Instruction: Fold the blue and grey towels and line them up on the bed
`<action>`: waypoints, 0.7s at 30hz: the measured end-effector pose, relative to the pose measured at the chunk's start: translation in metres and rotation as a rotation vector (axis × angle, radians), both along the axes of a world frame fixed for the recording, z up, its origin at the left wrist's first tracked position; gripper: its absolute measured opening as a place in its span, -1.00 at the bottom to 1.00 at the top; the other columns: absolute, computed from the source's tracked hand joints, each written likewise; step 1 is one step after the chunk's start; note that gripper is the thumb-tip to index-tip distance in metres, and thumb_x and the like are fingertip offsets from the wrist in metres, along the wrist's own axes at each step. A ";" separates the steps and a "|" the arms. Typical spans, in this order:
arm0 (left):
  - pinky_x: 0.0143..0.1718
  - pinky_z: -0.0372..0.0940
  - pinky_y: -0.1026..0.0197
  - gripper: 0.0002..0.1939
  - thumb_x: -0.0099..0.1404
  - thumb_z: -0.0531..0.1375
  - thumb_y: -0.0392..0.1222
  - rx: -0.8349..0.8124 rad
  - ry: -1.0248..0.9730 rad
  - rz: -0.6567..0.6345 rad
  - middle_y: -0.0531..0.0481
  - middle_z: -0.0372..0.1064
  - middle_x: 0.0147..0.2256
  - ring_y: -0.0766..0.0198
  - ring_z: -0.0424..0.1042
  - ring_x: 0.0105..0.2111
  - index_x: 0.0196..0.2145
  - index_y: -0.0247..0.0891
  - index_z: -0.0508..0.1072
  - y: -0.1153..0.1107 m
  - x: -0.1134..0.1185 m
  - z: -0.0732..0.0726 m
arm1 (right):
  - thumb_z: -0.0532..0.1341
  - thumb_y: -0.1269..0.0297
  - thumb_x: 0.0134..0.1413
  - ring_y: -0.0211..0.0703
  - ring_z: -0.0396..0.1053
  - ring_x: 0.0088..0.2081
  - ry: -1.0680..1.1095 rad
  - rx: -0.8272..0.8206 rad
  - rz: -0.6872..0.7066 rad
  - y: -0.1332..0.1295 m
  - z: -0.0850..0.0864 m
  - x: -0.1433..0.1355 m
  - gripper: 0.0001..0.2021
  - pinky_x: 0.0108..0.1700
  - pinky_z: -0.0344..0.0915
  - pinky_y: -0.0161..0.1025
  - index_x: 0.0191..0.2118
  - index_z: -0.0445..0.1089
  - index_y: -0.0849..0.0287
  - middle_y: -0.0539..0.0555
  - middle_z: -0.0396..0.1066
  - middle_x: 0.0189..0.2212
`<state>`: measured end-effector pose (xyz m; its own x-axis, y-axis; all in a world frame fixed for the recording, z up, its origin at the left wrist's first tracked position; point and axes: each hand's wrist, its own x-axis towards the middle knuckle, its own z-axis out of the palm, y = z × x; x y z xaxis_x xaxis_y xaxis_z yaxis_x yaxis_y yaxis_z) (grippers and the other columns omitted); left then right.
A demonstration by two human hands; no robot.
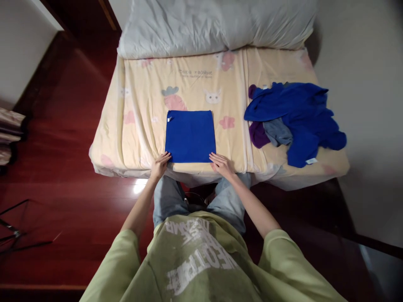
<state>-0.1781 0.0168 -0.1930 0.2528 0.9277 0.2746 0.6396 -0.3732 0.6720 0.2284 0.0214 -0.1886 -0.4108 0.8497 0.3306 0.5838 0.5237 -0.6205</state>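
A blue towel [190,136] lies flat in a near-square on the bed, with a small white label at its far left corner. My left hand [160,165] has its fingertips closed on the near left corner. At the near right corner, my right hand [222,165] pinches the edge, fingers on top and the thumb lower down. To the right sits a loose heap of blue cloths [302,113], crumpled together with a purple cloth [259,135] and a grey cloth [278,131].
The bed's yellow sheet [147,121] has rabbit and carrot prints and some ridges. A grey-white quilt [217,27] is bunched along the far side. A wall [362,84] stands at the right. Black tripod legs [15,233] rest on the red floor at the left.
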 end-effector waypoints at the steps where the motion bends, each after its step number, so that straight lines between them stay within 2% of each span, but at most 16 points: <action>1: 0.38 0.18 -0.26 -0.59 0.49 -0.01 -0.21 0.011 -0.028 0.037 -0.13 0.49 0.15 0.06 0.33 0.30 0.07 -0.21 0.59 0.001 0.003 -0.003 | 0.09 0.51 0.29 -0.01 0.42 0.24 0.020 0.011 -0.033 0.000 -0.001 -0.004 -0.59 0.32 0.38 0.07 0.08 0.59 0.09 0.07 0.51 0.13; 4: 0.36 0.21 -0.26 -0.56 0.50 -0.05 -0.21 0.033 -0.082 0.116 -0.13 0.53 0.10 0.08 0.40 0.24 0.02 -0.22 0.61 -0.004 0.007 -0.008 | 0.08 0.53 0.27 -0.01 0.48 0.18 0.089 0.047 -0.150 -0.005 -0.005 -0.013 -0.59 0.27 0.43 0.07 -0.01 0.63 0.09 0.09 0.56 0.07; 6: 0.36 0.22 -0.25 -0.55 0.50 -0.07 -0.21 0.035 -0.094 0.104 -0.13 0.53 0.10 0.08 0.40 0.25 0.02 -0.23 0.61 -0.012 0.006 -0.010 | 0.05 0.53 0.28 -0.02 0.50 0.16 0.128 0.065 -0.197 -0.011 -0.007 -0.015 -0.58 0.25 0.44 0.06 -0.02 0.64 0.09 0.09 0.57 0.05; 10: 0.37 0.21 -0.25 -0.57 0.51 -0.05 -0.19 0.003 -0.090 0.023 -0.14 0.51 0.12 0.06 0.38 0.26 0.03 -0.21 0.60 -0.035 0.000 -0.009 | 0.02 0.52 0.31 -0.06 0.49 0.17 0.160 0.075 -0.192 -0.031 -0.007 -0.009 -0.56 0.25 0.43 0.03 0.01 0.62 0.09 0.08 0.56 0.06; 14: 0.36 0.22 -0.25 -0.60 0.51 -0.02 -0.14 -0.018 -0.112 0.046 -0.13 0.55 0.06 0.04 0.45 0.20 0.00 -0.19 0.61 -0.051 0.002 -0.007 | 0.04 0.49 0.31 -0.04 0.50 0.15 0.180 0.045 -0.211 -0.047 -0.005 -0.004 -0.58 0.24 0.42 0.04 0.00 0.63 0.09 0.09 0.57 0.05; 18: 0.28 0.34 -0.16 -0.63 0.45 0.05 -0.11 -0.056 -0.152 0.170 -0.11 0.59 0.01 0.05 0.54 0.10 -0.03 -0.20 0.62 -0.049 0.006 0.001 | 0.05 0.45 0.26 -0.05 0.53 0.10 0.260 -0.033 -0.281 -0.047 -0.002 -0.007 -0.59 0.23 0.43 0.00 -0.03 0.64 0.09 0.11 0.60 0.01; 21: 0.11 0.47 -0.08 -0.64 0.40 0.09 -0.09 -0.121 -0.160 0.247 -0.12 0.61 -0.06 0.05 0.60 -0.03 -0.05 -0.21 0.63 -0.041 0.007 0.012 | 0.08 0.33 0.24 -0.02 0.56 0.02 0.325 -0.135 -0.387 -0.037 0.000 -0.011 -0.63 0.19 0.46 -0.01 -0.03 0.62 0.12 0.13 0.61 -0.03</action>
